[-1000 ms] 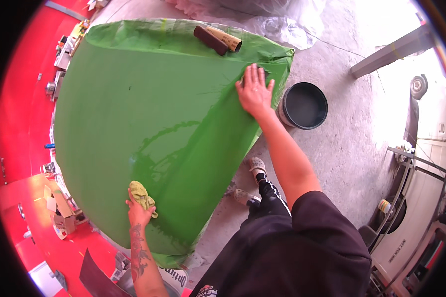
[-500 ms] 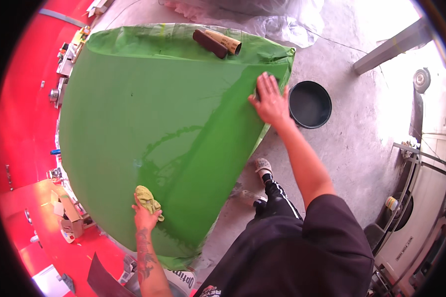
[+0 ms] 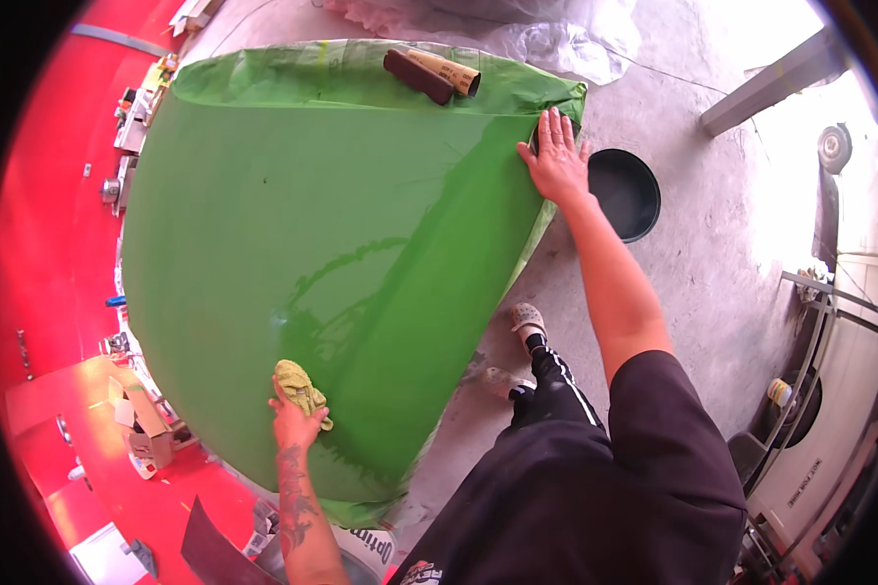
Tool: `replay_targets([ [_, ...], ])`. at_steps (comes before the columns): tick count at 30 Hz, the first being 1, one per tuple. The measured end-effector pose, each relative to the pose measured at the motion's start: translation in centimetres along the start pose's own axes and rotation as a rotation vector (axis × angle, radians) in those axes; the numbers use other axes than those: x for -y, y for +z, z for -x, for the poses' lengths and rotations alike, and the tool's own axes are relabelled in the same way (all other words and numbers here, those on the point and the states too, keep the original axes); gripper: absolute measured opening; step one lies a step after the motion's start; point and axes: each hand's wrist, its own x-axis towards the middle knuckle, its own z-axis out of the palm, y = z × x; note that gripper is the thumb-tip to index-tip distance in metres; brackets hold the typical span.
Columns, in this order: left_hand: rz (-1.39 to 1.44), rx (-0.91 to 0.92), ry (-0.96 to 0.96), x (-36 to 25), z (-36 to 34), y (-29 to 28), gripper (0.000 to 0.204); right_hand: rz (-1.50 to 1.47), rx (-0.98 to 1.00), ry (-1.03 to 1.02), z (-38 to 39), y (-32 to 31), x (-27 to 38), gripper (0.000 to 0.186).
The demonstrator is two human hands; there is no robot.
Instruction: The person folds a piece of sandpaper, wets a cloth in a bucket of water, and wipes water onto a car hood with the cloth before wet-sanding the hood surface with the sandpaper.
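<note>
A large curved green panel (image 3: 224,234) lies before me, its far and right edges covered in green-stained masking paper. A wet, darker band runs down its right side. My left hand (image 3: 293,421) is closed around a crumpled yellow cloth (image 3: 303,392), resting on the near left part of the panel. At the far right corner my right hand (image 3: 559,168) presses, fingers stretched, on a dark pad (image 3: 535,142) that shows only at its edges. Beyond the panel's sanded surface, on the paper, lie a dark brown block (image 3: 418,77) and a tan sandpaper roll (image 3: 461,74).
A black tub (image 3: 626,200) stands on the concrete floor by my right forearm. Clear plastic sheeting (image 3: 556,44) lies at the back. A grey post (image 3: 771,88) and a white vehicle (image 3: 839,390) are to the right. Left, a cardboard box (image 3: 148,429) sits on red flooring.
My right hand has slid with the dark pad farther away and right, up to the panel's corner. The left hand with the cloth stays at nearly the same spot.
</note>
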Motion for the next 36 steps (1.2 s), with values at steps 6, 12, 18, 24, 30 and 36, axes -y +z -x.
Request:
replay_targets([
  [6, -0.019, -0.012, 0.004, 0.9, -0.1, 0.6, 0.124, 0.034, 0.219, -0.238, 11.1, -0.1, 10.5, 0.077],
  [12, -0.033, -0.009, -0.019, 1.2, 0.0, 0.8, 0.124, -0.031, 0.311, -0.454, 11.4, -1.2, 9.8, 0.074],
  [18, 0.099, -0.02, 0.051, 0.3, -0.1, 0.4, 0.126, -0.011, -0.032, -0.222, 2.5, 1.2, 4.6, 0.072],
  [24, 0.106, -0.016, 0.063, 0.7, -0.5, 0.6, 0.125, -0.062, 0.125, -0.374, 16.3, 1.3, 14.9, 0.076],
  [30, 0.116, -0.057, 0.067, 1.9, -0.8, 1.4, 0.125, -0.157, 0.361, -0.87, 27.3, 2.0, 20.2, 0.072],
  [36, 0.168, -0.003, 0.046, 0.5, -0.3, 0.8, 0.125, 0.029, 0.106, -0.437, 14.9, -0.4, 13.1, 0.066],
])
